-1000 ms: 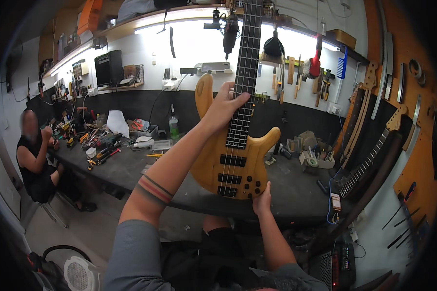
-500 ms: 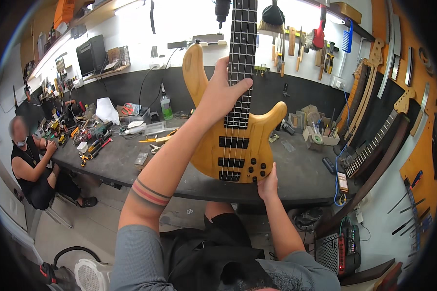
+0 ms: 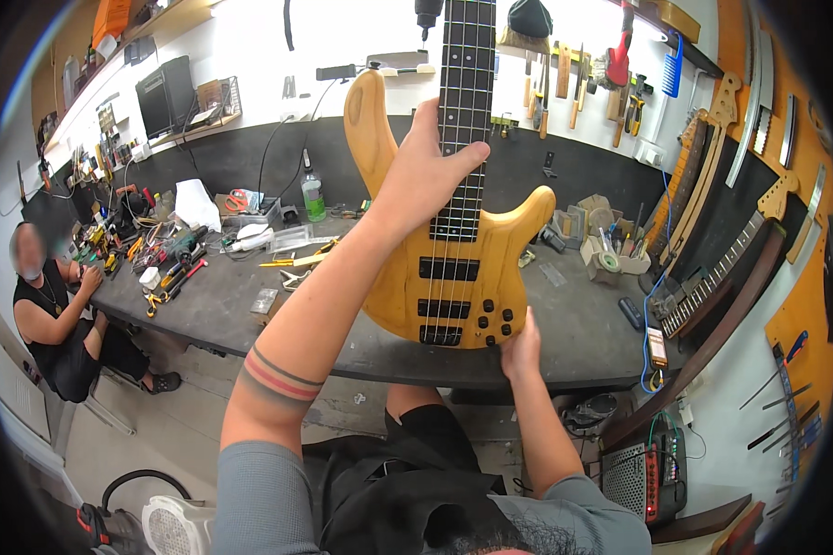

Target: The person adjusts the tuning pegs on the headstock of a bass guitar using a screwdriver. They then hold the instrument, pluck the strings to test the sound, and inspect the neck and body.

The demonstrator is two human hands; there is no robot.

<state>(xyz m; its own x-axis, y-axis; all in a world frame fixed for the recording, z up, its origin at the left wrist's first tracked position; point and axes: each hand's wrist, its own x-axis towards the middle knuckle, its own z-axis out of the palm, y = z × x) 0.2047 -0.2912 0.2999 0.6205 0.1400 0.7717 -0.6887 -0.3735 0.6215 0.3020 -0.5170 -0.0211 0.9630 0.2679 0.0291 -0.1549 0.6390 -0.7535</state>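
A bass guitar (image 3: 500, 268) with a honey-coloured wooden body, black pickups and several black knobs stands upright before me, its front toward me. Its dark neck (image 3: 466, 83) runs up past the top edge of the view. My left hand (image 3: 426, 171) is wrapped round the neck just above the body, thumb across the strings. Down at the lower right edge of the body, my right hand (image 3: 522, 349) grips the bass from below; its fingers are partly hidden behind the wood.
A dark workbench (image 3: 379, 356) lies behind the bass, with pliers and cables heaped at left. A spray bottle (image 3: 313, 199) stands near the wall. Another person (image 3: 51, 305) sits at far left. Guitar necks (image 3: 722, 268) lean at right, above an amplifier (image 3: 634, 481).
The bass has shifted very slightly to the right in view, with both my hands still on it. The surroundings have moved a little in view.
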